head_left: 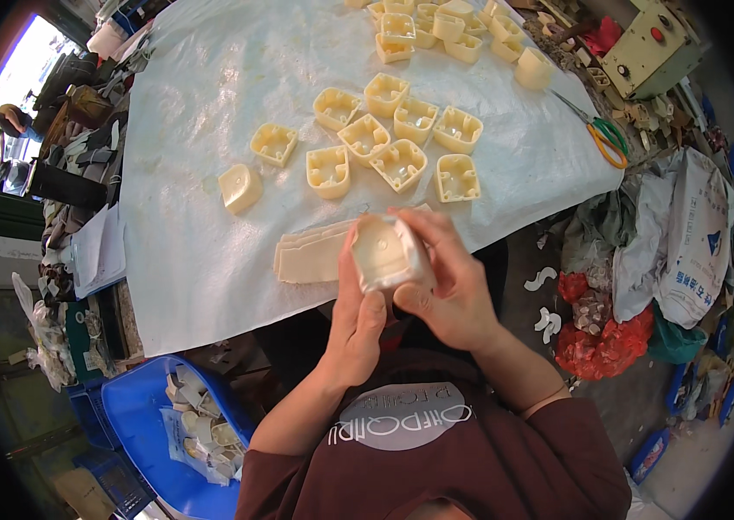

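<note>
Between my two hands is a cream plastic box [383, 246], its closed flat face turned up and a paler layer along its side. My left hand [351, 322] is closed on its left side and my right hand [454, 286] on its right side, thumbs at the near edge. Just beyond my left hand lies a small stack of beige strips [308, 253]. Farther off, several cream boxes [398, 164] stand with their hollow sides up. One box [240, 188] at the left shows its closed face.
A white sheet [202, 104] covers the table. More cream boxes [449, 26] crowd its far end. Scissors [603, 139] with green and orange handles lie at the right edge. A blue bin [137, 407] with scraps stands at lower left. Bags [683, 234] fill the right side.
</note>
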{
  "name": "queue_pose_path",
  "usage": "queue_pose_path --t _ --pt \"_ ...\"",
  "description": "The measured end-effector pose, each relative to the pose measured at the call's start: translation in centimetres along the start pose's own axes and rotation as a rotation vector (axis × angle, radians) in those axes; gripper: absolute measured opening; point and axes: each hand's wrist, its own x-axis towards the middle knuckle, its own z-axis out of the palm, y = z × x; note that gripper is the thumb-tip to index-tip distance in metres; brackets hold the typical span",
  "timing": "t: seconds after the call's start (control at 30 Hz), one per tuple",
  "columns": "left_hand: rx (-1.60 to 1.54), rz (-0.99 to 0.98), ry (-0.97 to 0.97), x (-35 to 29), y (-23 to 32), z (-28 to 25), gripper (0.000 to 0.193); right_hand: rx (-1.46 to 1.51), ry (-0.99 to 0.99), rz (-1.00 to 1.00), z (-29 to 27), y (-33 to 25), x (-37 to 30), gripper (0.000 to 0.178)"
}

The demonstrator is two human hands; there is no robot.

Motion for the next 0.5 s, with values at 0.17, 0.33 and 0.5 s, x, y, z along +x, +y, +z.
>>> queue_pose_path --t 0.17,0.33,0.5 --pt "-0.194 -0.074 0.056 0.3 0.3 1.0 0.054 -0.029 -0.04 0.027 0.8 -0.6 -0.4 0.054" --pt "-0.314 -0.045 0.041 0.4 0.4 1.4 0.046 -0.163 -0.025 -0.157 1.1 0.3 -0.3 0.05" --pt "-0.424 -0.077 0.142 0.6 0.6 1.4 0.045 0.091 -0.058 -0.009 1.2 0.3 -0.4 0.048"
